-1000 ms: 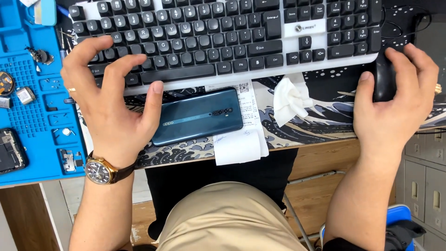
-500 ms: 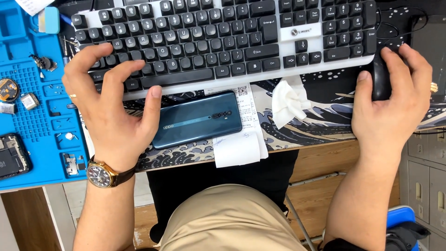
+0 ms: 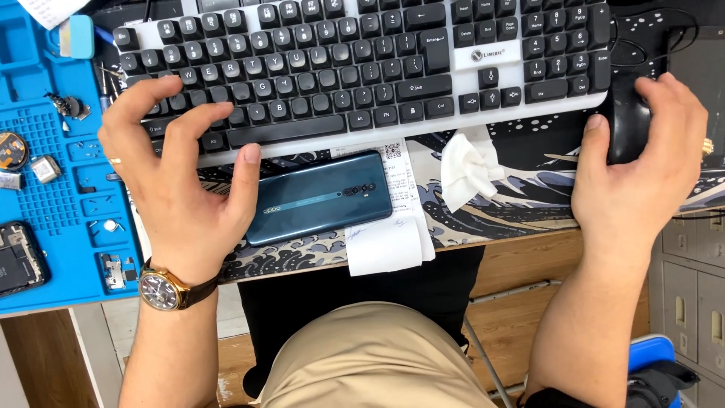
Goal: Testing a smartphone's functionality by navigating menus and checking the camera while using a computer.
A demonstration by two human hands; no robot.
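Note:
My left hand [image 3: 177,177], with a ring and a brown-strapped wristwatch [image 3: 162,289], rests with spread fingers on the left end of a white keyboard with black keys [image 3: 362,68]. Its thumb lies at the edge of a dark teal phone [image 3: 321,198] placed back-up just below the keyboard, on a white paper slip [image 3: 389,242]. My right hand [image 3: 642,177] covers a black mouse [image 3: 627,121] to the right of the keyboard.
A blue repair mat [image 3: 57,196] at the left holds small phone parts, screws and an opened phone body [image 3: 19,261]. A crumpled white tissue [image 3: 468,166] lies on the wave-patterned desk mat [image 3: 521,204]. Grey drawers [image 3: 695,287] stand at the right, below the desk edge.
Both hands stay in place on keyboard and mouse. The view has shifted slightly, with the desk things sliding a little down and right in the picture.

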